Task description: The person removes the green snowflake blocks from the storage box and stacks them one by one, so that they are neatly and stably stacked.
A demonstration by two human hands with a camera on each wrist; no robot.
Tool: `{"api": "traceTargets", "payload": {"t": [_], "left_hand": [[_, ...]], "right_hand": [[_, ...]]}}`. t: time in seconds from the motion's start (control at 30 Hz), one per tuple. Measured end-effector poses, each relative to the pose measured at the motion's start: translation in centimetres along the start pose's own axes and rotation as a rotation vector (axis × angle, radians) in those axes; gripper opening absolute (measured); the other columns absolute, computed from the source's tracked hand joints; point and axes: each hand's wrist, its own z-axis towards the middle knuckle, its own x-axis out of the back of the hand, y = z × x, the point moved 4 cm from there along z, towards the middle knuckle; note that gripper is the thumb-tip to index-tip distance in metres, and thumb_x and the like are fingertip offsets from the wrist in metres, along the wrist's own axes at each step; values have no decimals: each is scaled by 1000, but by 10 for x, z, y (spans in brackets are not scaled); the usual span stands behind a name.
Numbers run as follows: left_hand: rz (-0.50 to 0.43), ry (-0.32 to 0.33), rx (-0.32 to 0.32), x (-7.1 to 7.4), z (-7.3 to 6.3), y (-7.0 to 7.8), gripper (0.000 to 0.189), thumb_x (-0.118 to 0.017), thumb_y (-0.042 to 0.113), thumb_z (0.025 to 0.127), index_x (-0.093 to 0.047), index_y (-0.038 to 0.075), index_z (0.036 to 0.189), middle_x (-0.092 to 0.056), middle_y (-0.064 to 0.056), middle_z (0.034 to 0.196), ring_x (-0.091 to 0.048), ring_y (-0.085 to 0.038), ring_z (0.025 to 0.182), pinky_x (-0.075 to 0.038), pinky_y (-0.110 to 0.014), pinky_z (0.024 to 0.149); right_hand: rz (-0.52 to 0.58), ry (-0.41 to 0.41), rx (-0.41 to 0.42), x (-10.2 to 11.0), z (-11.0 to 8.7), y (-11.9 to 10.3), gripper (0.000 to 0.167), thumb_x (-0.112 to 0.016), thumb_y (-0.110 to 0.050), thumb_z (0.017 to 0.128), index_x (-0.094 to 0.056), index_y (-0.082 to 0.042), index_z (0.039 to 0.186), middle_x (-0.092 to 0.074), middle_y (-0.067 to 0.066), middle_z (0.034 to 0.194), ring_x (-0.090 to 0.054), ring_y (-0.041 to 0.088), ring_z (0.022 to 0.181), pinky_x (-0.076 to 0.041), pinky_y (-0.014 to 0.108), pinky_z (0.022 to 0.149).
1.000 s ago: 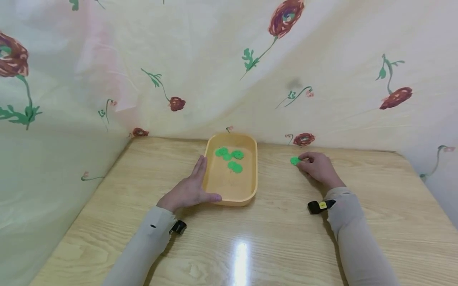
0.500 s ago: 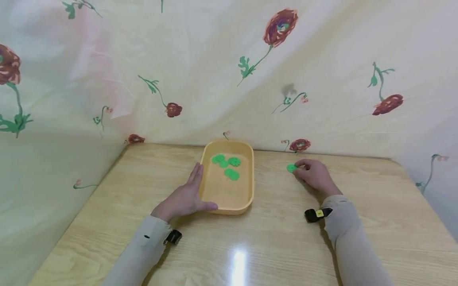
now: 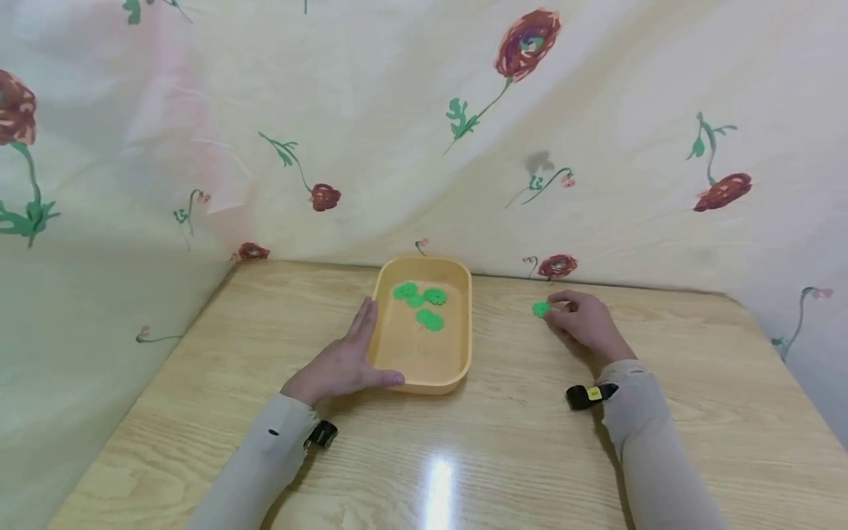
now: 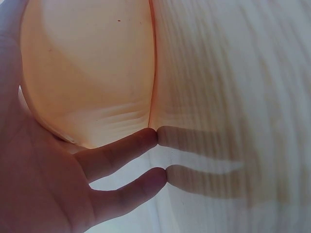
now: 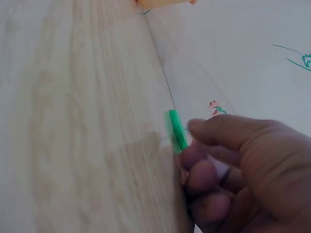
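Observation:
My left hand [image 3: 344, 364] rests at the near left corner of a yellow plastic tray [image 3: 424, 386], its thumb along the front edge and its straight fingers along the left side. In the left wrist view, two fingertips [image 4: 150, 137] touch the table beside the tray wall [image 4: 152, 58]. Inside the tray lie several flat green discs [image 3: 435, 296] with notched rims, some overlapping. To the right of the tray, my right hand [image 3: 586, 324] pinches one green disc [image 3: 540, 309] at its edge. Seen edge-on in the right wrist view, this disc [image 5: 176, 130] is close over the table, the other fingers curled.
The wood-grain table [image 3: 503, 449] reaches back to a pale curtain [image 3: 371, 110] with painted red flowers, right behind the tray. The curtain also closes off the left side. A black wrist camera [image 3: 586, 397] is strapped on the right sleeve, another [image 3: 322, 434] on the left.
The whole head view has shifted slightly. Both hands, the tray and the pinched disc keep the same places relative to one another.

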Motion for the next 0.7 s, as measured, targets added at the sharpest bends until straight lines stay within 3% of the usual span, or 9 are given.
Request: {"api": "traceTargets", "payload": {"t": [0.3,0.47,0.7], "left_hand": [[-16,3,-5,2,-1,2,135,-80,64,76,13,16,161,18,-2,168,-49,-41,130,-50,-45,94],[-24,1,6,2,-1,2,135,-81,64,75,13,18,161,18,0,167,-46,-41,134,-47,-47,97],[-22,3,8,1,-1,2,135,-80,66,75,13,19,161,18,1,167,-43,-40,136,-45,-48,101]], "right_hand": [[286,106,21,10,-3,-24,44,-59,-27,104,-56,3,136,-65,16,84,-58,15,62,-52,31,54],[331,112,81,8,0,-49,39,-60,-26,104,-59,4,129,-65,11,81,-58,15,61,-52,30,54],[361,81,150,3,11,-87,36,-61,-26,103,-62,1,127,-64,14,83,-59,18,62,-54,32,55]]}}
